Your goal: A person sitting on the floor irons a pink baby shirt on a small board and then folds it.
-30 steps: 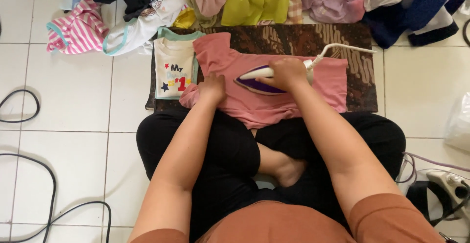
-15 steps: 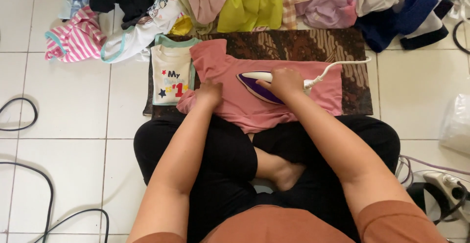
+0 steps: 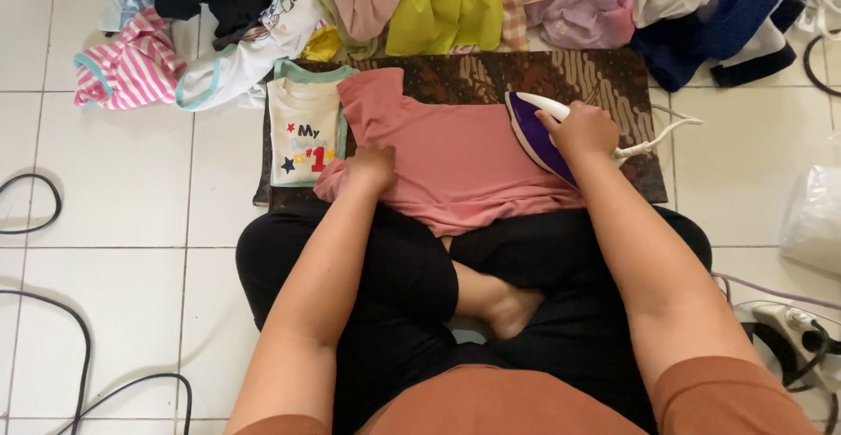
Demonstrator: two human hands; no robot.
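Observation:
A pink shirt (image 3: 451, 159) lies spread on a dark patterned cloth (image 3: 491, 71) on the floor in front of my crossed legs. My left hand (image 3: 372, 163) presses flat on the shirt's left sleeve area. My right hand (image 3: 583, 128) grips the handle of a purple and white iron (image 3: 536, 130), which rests on the shirt's right end, nose pointing away. The iron's white cord (image 3: 657, 141) trails to the right.
A folded cream child's shirt (image 3: 302, 133) lies left of the pink one. A heap of mixed clothes (image 3: 455, 1) runs along the far side, with a pink striped garment (image 3: 127, 63) at left. Black cables (image 3: 53, 312) lie left; a power strip (image 3: 793, 325) right.
My right hand has slid the iron from the middle of the pink shirt to its right end and turned its nose away from me. My left hand stayed in place.

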